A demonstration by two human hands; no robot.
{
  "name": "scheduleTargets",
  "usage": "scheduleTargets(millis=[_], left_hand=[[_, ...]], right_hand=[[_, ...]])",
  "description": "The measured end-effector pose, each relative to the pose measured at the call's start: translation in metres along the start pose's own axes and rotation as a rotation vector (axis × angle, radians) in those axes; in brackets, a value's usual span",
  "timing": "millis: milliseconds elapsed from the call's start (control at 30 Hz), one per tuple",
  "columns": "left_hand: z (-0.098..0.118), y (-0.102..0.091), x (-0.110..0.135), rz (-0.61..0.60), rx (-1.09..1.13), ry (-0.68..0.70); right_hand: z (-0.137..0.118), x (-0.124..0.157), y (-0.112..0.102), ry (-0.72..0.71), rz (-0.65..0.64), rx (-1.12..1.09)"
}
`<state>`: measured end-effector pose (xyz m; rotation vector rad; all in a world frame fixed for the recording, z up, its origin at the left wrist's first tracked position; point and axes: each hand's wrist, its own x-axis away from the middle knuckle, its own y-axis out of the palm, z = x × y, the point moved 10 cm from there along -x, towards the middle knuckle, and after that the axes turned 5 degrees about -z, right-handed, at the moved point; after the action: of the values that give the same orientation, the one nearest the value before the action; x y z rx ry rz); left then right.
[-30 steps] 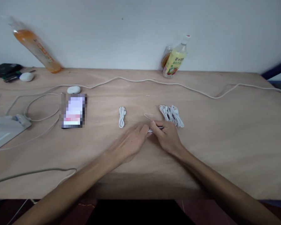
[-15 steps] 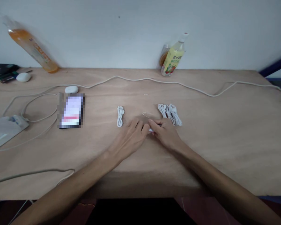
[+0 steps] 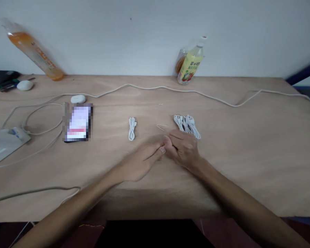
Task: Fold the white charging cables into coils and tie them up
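A pale wall (image 3: 105, 41) rises behind a wooden table (image 3: 248, 155). At the far left an orange bottle (image 3: 36, 57) leans in my view, and below it a white box (image 3: 5, 146) sits by the table's left edge. Going right, a small white case (image 3: 78, 99) lies just beyond a phone (image 3: 79, 122) with its screen lit and blurred. A long cord (image 3: 161, 88) snakes across the far part of the table.

Next comes a single coiled cable (image 3: 131, 128), lying apart from the hands on the left. The left hand (image 3: 141, 160) slants in over the table, its fingers fairly straight and close together, the thumb pressed in against the other hand. A thin bent tie (image 3: 162, 124) lies just beyond where they meet. The right hand (image 3: 184, 148) is curled, fingers bent inward, knuckles up. Just past it lie more coiled cables (image 3: 187, 124), side by side, with a yellow bottle (image 3: 191, 65) farther off against the wall.

What has just changed is between the hands: half a second ago a strip of white cable showed there, and now the fingers cover that spot. It is probably inside the grasp, but I cannot tell what either hand holds, nor how far the handling has got.
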<state>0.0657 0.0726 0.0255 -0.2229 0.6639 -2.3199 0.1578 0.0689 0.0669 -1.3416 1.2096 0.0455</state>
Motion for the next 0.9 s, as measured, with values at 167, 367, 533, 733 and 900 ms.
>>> scheduleTargets(millis=[167,367,533,733,900], left_hand=[[0.004,-0.002,0.001,0.125,-0.244,0.113],[0.027,0.003,0.005,0.366,-1.029,0.318],[0.031,0.005,0.006,0.359,-1.123,0.340],[0.020,0.001,0.008,0.369,-1.068,0.252],[0.001,-0.005,0.002,0.239,-0.730,0.118]], right_hand=[[0.012,0.000,0.006,0.189,-0.037,-0.115],[0.039,0.015,0.026,0.601,-0.167,-0.322],[0.046,0.024,0.041,0.734,-0.284,-0.435],[0.043,0.024,0.046,0.673,-0.309,-0.486],[0.020,0.010,0.024,0.329,-0.158,-0.216]])
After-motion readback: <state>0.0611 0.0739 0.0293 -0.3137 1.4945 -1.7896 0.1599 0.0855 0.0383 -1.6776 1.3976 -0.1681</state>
